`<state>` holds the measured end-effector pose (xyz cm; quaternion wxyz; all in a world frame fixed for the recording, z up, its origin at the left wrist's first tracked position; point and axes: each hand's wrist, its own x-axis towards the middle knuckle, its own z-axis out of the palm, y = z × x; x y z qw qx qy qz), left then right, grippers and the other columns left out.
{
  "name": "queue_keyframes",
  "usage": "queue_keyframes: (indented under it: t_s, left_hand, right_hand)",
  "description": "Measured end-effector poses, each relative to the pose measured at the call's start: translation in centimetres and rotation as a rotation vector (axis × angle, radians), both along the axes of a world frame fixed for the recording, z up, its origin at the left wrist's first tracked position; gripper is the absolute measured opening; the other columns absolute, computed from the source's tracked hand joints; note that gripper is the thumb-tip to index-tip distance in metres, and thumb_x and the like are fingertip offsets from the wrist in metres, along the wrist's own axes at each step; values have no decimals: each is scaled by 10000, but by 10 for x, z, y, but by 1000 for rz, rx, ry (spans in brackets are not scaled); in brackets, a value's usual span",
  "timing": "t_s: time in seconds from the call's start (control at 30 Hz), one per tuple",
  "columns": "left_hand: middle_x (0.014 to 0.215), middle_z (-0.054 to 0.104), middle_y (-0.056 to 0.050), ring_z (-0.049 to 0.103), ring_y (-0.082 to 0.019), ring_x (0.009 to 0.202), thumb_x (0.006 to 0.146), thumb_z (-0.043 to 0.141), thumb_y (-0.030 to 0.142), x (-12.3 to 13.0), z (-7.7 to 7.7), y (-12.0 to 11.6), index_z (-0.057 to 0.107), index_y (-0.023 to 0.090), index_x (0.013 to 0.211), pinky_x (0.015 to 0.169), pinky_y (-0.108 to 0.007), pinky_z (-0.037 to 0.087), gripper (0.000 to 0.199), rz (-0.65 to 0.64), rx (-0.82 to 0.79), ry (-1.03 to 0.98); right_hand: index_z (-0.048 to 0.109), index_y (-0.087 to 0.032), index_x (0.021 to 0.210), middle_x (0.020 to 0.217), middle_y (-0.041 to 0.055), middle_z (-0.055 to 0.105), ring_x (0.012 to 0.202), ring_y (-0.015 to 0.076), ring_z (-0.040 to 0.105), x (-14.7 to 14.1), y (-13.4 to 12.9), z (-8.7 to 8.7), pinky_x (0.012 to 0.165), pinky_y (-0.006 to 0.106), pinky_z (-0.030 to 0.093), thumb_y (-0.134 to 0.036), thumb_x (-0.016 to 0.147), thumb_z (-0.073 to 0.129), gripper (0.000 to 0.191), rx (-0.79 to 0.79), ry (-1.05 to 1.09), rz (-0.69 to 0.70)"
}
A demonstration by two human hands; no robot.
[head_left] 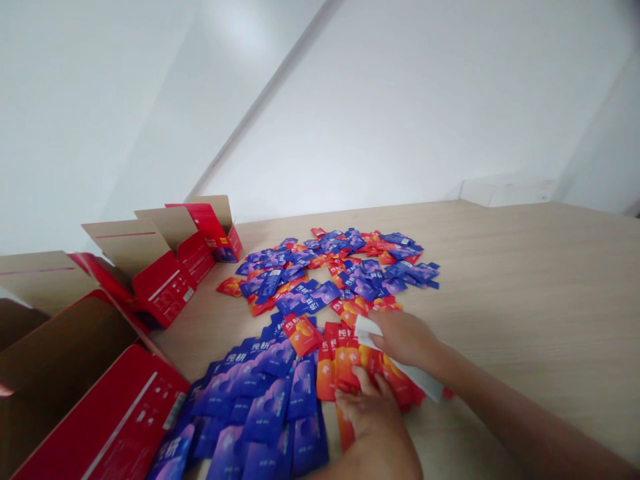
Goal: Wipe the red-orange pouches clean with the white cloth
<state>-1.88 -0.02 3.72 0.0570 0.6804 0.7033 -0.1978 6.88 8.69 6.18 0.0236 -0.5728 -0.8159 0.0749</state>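
Note:
My right hand [403, 340] pinches a white paper strip [413, 370], which runs across a fanned row of orange-red sachets [350, 370]. My left hand [367, 408] lies on the lower edge of that row, its fingers gathering the sachets. To the left of both hands, overlapping blue-purple sachets [265, 400] form a fanned group. Beyond my hands, a loose heap of mixed blue and orange sachets [330, 267] is spread over the table.
Opened red cardboard boxes [165, 290] stand along the left of the light wood table [525, 300], with a larger open red box [110, 413] at the lower left. White walls rise behind the table.

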Motion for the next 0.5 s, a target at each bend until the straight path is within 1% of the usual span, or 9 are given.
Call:
queue_keyframes:
  t_s: [0.1, 0.17, 0.27, 0.4, 0.5]
  left_hand:
    - [1425, 311, -95, 493, -374, 1136, 789, 361, -49, 0, -1, 2, 389, 308, 1349, 946, -561, 426, 664, 0, -3, -6]
    - [1430, 304, -87, 502, -374, 1128, 796, 367, -39, 0, -4, 3, 392, 320, 1343, 948, -569, 421, 655, 5, 0, 0]
    - [1427, 310, -87, 510, -375, 1123, 794, 365, -44, 0, -7, 3, 390, 335, 1336, 934, -579, 427, 662, 20, -4, 7]
    - [1421, 335, -121, 503, -376, 1129, 799, 352, -42, 0, -7, 1, 398, 321, 1340, 929, -567, 432, 653, 9, 3, 7]
    - [1418, 354, -126, 525, -370, 1109, 805, 356, -33, -1, -9, 1, 413, 327, 1331, 943, -566, 418, 640, 18, 13, 3]
  right_hand:
    - [611, -197, 1074, 1052, 128, 668, 962, 285, 618, 4, -4, 1, 761, 355, 436, -345, 802, 513, 324, -75, -25, 82]
    - [621, -203, 1048, 1035, 120, 675, 959, 283, 620, 1, -6, -1, 756, 351, 440, -346, 795, 517, 309, -96, -13, 104]
    - [590, -225, 1114, 1047, 110, 673, 959, 270, 622, -6, -8, -2, 752, 343, 440, -346, 819, 494, 333, -53, 42, 58]
    - [560, -233, 1147, 1034, 109, 672, 952, 265, 620, -11, -11, 5, 758, 346, 430, -353, 842, 478, 338, 10, 57, 15]
    - [568, -230, 1117, 1001, 99, 676, 936, 260, 620, -12, -15, 5, 752, 334, 426, -378, 837, 491, 326, 12, 69, 66]
